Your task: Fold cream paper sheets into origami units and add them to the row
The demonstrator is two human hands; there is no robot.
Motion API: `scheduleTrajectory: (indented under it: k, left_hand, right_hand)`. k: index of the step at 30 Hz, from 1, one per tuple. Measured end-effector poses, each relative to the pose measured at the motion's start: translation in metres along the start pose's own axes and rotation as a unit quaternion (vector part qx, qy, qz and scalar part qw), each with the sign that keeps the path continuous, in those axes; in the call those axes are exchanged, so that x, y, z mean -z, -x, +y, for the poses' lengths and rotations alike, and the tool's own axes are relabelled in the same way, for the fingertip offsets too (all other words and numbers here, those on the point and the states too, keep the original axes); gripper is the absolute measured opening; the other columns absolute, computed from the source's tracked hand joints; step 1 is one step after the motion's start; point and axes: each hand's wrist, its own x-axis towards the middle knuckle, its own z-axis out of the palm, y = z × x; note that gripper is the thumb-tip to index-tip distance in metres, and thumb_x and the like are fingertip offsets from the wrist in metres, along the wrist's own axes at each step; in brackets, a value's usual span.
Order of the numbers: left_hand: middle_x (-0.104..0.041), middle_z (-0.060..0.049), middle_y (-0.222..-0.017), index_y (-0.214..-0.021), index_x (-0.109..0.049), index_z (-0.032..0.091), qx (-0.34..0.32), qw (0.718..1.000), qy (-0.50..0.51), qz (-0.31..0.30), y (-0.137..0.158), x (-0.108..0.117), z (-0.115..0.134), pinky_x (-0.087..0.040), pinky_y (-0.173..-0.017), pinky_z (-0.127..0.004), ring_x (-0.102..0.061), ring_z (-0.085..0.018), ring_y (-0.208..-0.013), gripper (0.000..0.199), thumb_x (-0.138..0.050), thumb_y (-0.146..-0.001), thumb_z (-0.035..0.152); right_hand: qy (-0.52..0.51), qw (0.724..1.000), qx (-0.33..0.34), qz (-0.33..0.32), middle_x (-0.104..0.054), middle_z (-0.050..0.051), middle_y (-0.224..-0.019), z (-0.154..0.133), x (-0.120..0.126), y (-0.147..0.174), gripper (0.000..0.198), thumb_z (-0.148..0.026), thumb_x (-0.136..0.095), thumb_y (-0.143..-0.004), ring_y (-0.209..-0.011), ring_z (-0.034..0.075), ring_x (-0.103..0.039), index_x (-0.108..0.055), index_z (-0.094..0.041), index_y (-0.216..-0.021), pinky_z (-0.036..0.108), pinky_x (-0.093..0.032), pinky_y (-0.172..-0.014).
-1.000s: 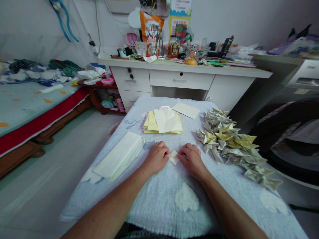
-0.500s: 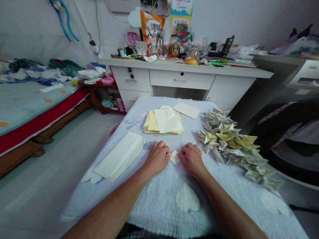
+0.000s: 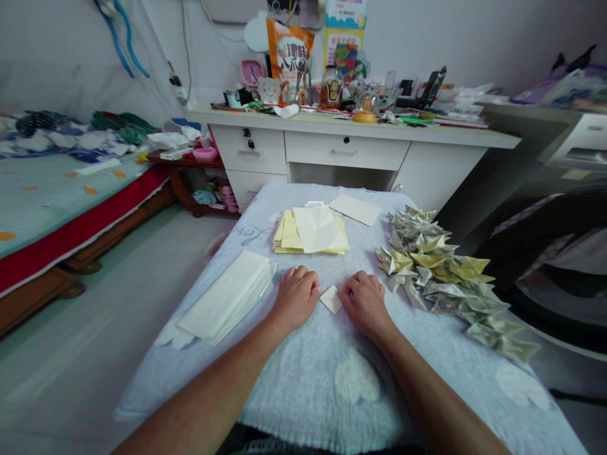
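Note:
A small folded square of white paper [image 3: 331,299] lies on the cloth between my two hands. My right hand [image 3: 365,302] grips its right corner with curled fingers. My left hand [image 3: 296,296] rests just left of the paper, its fingers bent and closed, with a narrow gap to the paper's left corner; nothing shows in it. Beyond the hands is a stack of yellow paper sheets [image 3: 287,235] topped by a creased white sheet [image 3: 318,230]. Left of my left hand lies a pile of long white paper strips [image 3: 226,296].
Many folded paper pieces [image 3: 443,278], grey and yellow, lie in rows along the right side. A flat cream sheet [image 3: 355,209] is at the far edge of the cloth-covered table [image 3: 308,385]. Behind stands a white desk [image 3: 348,151]; a bed [image 3: 66,189] is at left.
My left hand has shifted slightly left, away from the folded paper, so more of its left corner shows. The right hand stays at the paper's right corner.

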Motion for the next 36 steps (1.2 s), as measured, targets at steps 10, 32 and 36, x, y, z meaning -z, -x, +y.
scheduleTrajectory:
  k: [10,32,36]
  left_hand:
    - [-0.06,-0.004,-0.093,-0.097,-0.071,0.027,-0.109,0.99,0.091,-0.028,-0.006,-0.008,0.005,-0.039,-0.085,-0.034,-0.048,-0.02,-0.094,0.026,-0.049,-0.089,0.019]
    - [-0.067,-0.003,-0.087,-0.097,-0.073,0.024,-0.082,0.991,0.098,-0.05,-0.011,-0.008,0.002,-0.04,-0.082,-0.031,-0.053,-0.019,-0.089,0.025,-0.053,-0.084,0.015]
    - [-0.067,-0.003,-0.088,-0.097,-0.073,0.023,-0.08,0.991,0.091,-0.052,-0.012,-0.01,0.002,-0.04,-0.081,-0.031,-0.053,-0.019,-0.088,0.025,-0.054,-0.084,0.015]
  right_hand:
    - [0.013,1.0,-0.003,-0.006,-0.054,0.007,-0.095,-0.001,0.0,0.001,0.016,-0.033,-0.056,-0.088,-0.092,0.024,-0.043,-0.062,-0.021,-0.079,0.035,-0.03,-0.075]
    - [0.02,1.0,-0.004,0.022,-0.052,0.007,-0.094,-0.004,-0.003,0.002,0.021,-0.04,-0.054,-0.087,-0.091,0.024,-0.043,-0.059,-0.021,-0.08,0.037,-0.031,-0.077]
    - [0.04,0.999,-0.02,0.025,-0.052,0.008,-0.096,-0.007,-0.003,0.002,0.026,-0.046,-0.055,-0.086,-0.092,0.025,-0.043,-0.058,-0.021,-0.085,0.037,-0.031,-0.078]
